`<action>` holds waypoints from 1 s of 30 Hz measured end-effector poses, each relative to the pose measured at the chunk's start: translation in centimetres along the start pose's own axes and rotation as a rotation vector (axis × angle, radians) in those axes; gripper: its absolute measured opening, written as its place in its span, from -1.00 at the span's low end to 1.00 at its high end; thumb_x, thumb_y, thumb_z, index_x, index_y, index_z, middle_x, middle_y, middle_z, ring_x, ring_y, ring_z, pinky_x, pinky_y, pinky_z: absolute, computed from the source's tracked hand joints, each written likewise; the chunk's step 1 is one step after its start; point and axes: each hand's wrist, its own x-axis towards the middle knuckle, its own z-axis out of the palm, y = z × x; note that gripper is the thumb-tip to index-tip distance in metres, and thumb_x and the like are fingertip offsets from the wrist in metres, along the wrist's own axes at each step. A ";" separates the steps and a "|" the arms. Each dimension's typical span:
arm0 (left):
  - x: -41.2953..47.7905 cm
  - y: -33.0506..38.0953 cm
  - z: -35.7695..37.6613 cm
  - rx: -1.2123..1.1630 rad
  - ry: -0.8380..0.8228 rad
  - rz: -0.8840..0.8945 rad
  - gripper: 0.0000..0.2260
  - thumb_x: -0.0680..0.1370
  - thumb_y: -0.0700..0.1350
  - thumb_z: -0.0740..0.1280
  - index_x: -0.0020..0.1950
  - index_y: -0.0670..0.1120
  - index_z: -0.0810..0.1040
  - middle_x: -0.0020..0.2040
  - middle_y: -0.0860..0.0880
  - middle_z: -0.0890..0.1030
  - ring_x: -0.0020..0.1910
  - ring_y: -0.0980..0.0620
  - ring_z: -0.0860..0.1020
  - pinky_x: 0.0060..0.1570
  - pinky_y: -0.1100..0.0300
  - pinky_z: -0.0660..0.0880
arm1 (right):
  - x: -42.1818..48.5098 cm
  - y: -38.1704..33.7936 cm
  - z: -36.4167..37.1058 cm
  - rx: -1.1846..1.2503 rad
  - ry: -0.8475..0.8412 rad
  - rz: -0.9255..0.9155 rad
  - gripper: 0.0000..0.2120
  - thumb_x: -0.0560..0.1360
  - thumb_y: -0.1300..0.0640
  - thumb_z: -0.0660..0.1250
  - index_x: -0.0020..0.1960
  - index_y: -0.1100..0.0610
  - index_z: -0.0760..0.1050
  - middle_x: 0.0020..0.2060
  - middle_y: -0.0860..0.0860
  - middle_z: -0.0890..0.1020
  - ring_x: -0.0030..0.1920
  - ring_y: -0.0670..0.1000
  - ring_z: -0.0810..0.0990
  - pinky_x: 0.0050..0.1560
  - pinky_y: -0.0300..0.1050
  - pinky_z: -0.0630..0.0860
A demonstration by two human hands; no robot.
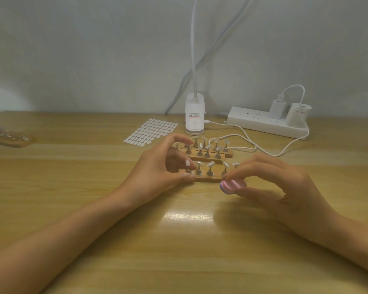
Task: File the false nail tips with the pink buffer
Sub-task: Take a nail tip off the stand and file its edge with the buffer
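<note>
Three wooden strips stand in rows on the table, each carrying several small metal stands topped with clear false nail tips. The nearest strip [208, 178] lies between my hands. My left hand [157, 170] pinches the leftmost stand [39, 169] of that strip between thumb and a finger, with a nail tip [187, 162] showing at my fingertip. My right hand [270, 183] grips the pink buffer [229, 185] between thumb and fingertips, just right of the nearest strip's end and close to the rightmost nail tip [235, 164].
A sheet of white adhesive tabs [151, 132] lies behind my left hand. A white clip lamp base [194, 117], a power strip [268, 124] with plugs and a white cable [251, 143] sit at the back. Another wooden holder [9, 137] lies far left.
</note>
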 end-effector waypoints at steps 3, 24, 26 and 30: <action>-0.3 -0.1 -0.7 0.037 -0.033 0.000 -0.50 0.40 -0.25 0.59 0.24 0.06 0.50 -0.09 0.05 0.73 -0.05 0.23 0.68 0.02 0.42 0.52 | 0.0 -0.1 0.0 -0.008 -0.002 -0.005 -0.85 0.52 0.09 0.42 0.08 0.07 0.65 -0.09 0.00 0.65 -0.06 0.05 0.66 -0.05 0.12 0.57; -1.6 1.5 1.2 0.389 0.242 0.419 -0.51 0.47 -0.24 0.52 0.28 0.13 0.46 -0.15 0.18 0.65 0.16 0.11 0.59 0.38 -0.23 0.27 | 0.0 0.3 0.1 -0.010 0.015 -0.029 -0.79 0.52 0.20 0.42 0.16 0.14 0.62 -0.07 0.02 0.66 -0.03 0.02 0.64 0.04 -0.08 0.55; -2.0 1.8 0.8 0.258 0.270 0.517 -0.56 0.48 -0.27 0.50 0.25 0.06 0.48 -0.14 0.15 0.66 0.12 0.13 0.64 0.31 -0.24 0.41 | 0.0 0.3 0.1 -0.022 0.027 -0.027 -0.80 0.52 0.22 0.43 0.14 0.16 0.62 -0.05 0.01 0.65 -0.01 -0.02 0.63 0.07 -0.17 0.53; -3.0 2.8 1.3 -0.075 0.155 0.543 -0.54 0.49 -0.30 0.49 0.29 0.02 0.44 -0.10 0.07 0.68 -0.02 0.02 0.70 0.09 0.08 0.60 | 0.0 0.0 0.0 -0.032 0.043 -0.034 -0.83 0.53 0.19 0.42 0.11 0.17 0.64 0.00 -0.02 0.63 0.06 -0.11 0.60 0.11 -0.30 0.47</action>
